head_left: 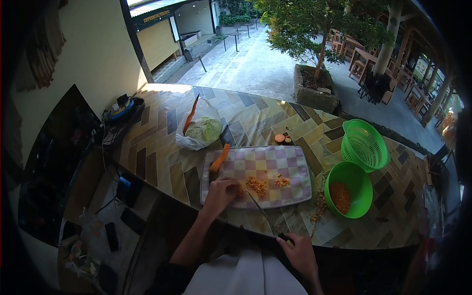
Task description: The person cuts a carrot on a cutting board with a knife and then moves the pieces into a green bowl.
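My left hand (223,194) is on the checkered cutting board (295,191), its fingers curled and pressed over orange carrot (241,191), much of which they hide. In my right hand (300,254) is a knife (256,202), gripped by its dark handle, the blade angled up and left so its tip lies by the carrot at my left fingertips. Small heaps of chopped carrot (256,186) lie just right of the tip. Above my left hand, a longer carrot piece (220,158) rests across the board's upper left edge.
A green bowl (362,179) with chopped orange bits stands right of the board, touching a green colander (365,142). Scraps (319,204) lie beside it. Behind the board are a plastic bag of shredded vegetable (204,129) with a carrot on it and cut carrot ends (280,138).
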A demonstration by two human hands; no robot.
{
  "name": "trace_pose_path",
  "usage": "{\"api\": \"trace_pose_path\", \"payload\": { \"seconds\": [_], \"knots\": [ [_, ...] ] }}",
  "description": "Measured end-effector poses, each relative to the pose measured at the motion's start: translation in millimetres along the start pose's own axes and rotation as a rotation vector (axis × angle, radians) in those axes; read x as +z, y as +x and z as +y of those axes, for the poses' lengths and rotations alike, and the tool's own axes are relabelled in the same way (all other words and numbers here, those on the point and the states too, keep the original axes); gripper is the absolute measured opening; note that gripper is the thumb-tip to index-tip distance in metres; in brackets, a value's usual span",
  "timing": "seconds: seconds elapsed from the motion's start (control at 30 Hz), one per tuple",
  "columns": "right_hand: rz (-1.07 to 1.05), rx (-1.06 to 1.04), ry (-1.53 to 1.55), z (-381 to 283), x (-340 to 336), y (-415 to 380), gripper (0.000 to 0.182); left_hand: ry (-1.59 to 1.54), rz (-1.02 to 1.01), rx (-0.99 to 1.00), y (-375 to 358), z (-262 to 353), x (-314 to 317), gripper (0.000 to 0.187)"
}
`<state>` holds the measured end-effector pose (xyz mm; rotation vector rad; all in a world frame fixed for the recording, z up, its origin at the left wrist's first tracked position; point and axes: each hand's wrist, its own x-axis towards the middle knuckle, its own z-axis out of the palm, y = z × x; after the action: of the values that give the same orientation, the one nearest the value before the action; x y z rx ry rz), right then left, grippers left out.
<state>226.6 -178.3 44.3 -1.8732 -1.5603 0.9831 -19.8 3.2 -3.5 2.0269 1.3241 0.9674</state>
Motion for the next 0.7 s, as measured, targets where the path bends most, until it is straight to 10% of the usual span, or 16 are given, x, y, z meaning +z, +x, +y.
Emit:
{"api": "trace_pose_path", "payload": {
  "seconds": [0.7],
  "knots": [
    [0.067,-0.055,-0.05,-17,13,6,0.035,-0.011,-0.025,0.1,-7,-2,-5,0.019]
  ]
}}
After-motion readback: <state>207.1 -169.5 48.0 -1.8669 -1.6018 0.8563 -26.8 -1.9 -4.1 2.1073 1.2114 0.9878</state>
